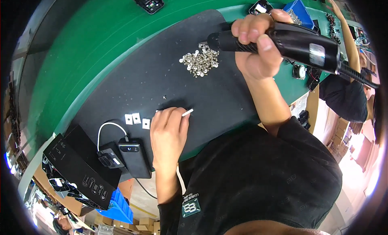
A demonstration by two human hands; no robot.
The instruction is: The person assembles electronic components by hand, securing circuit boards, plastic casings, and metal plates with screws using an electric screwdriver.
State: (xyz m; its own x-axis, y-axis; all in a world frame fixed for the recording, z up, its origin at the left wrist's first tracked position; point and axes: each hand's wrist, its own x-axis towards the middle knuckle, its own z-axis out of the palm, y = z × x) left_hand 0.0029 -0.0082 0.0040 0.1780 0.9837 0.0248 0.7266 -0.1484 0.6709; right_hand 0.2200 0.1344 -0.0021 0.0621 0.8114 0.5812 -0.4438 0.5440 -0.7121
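Note:
My right hand [258, 47] is wrapped round a black electric screwdriver [299, 45]. Its tip reaches the edge of a heap of small silver screws [200, 63] on the dark mat [121, 85]. On the mat nearer me, my left hand [169, 128] has its fingers curled down over a small white piece [187, 112], whose end sticks out by the thumb; the rest of it is hidden. Left of that hand lie several white square pieces with dark centres, one [146, 124] close to the fingers. A single loose screw [164, 97] rests between the hand and the heap.
A black power bank [135, 156] with a white cable [99, 134] and a black open box [81, 170] stand at the lower left. A blue bin of screws [301, 14] and a small speaker [299, 71] sit right on the green bench. Another person's arm [349, 41] is beyond.

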